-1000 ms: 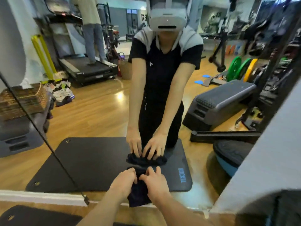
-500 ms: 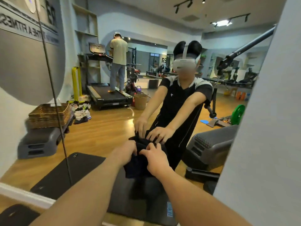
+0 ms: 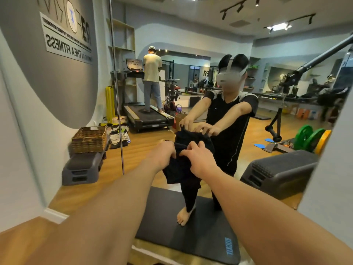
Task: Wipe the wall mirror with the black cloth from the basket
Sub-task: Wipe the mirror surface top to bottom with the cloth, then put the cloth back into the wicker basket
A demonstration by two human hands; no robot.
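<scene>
1. Holding the black cloth (image 3: 179,165) against the wall mirror (image 3: 238,150), both arms reach forward at about chest height, toward the middle of the glass rather than its lower edge.
2. The left hand (image 3: 162,154) clutches the cloth's upper left part, fingers curled into the fabric.
3. The right hand (image 3: 200,161) grips the upper right part, so the two together can spread pressure across the cloth.
4. The cloth's lower part hangs slack; it probably touches the glass, though contact is hard to judge.
5. The basket (image 3: 88,139), seen as a reflection near the mirror's left edge, sits on a grey step platform (image 3: 82,168), apart from the wiping.
</scene>
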